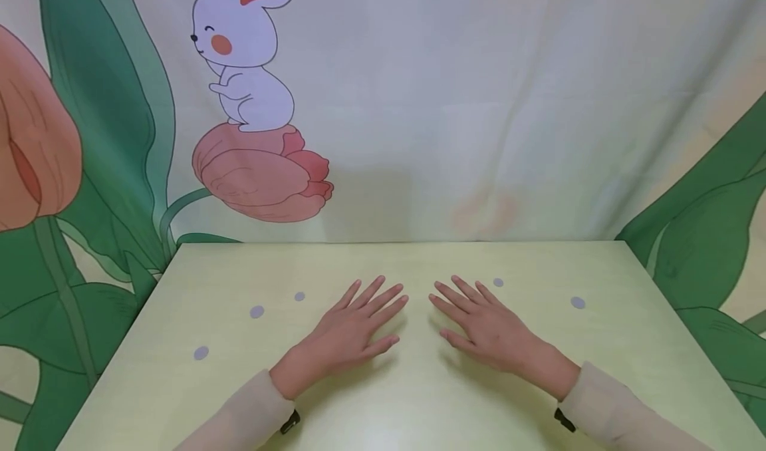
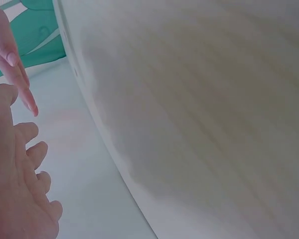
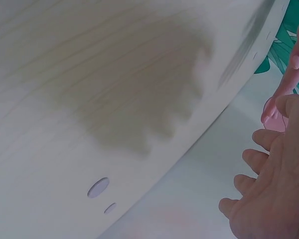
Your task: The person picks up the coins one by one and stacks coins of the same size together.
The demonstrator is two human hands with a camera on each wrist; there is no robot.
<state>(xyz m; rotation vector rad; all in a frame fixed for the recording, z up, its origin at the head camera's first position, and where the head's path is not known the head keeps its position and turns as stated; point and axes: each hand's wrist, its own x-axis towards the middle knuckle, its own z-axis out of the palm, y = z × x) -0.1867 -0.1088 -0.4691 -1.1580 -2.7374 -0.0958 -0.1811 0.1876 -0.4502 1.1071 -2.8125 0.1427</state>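
Two bare hands lie flat, fingers straight, holding nothing.

The left hand (image 1: 350,334) and right hand (image 1: 487,328) rest palm-down, near each other, on the pale yellow-green wooden table (image 1: 413,398) — small round grey stickers (image 1: 256,312) dot it on both sides, the nearest just beside the right fingertips (image 1: 456,280).

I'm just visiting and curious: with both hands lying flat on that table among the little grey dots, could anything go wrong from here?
Little, probably. The left hand and right hand lie flat and hold nothing. If either slides outward, it might brush a grey dot or the one by the right fingertips; whether they are loose or stuck on cannot be told. The hands lie close together on the table, so they could bump.
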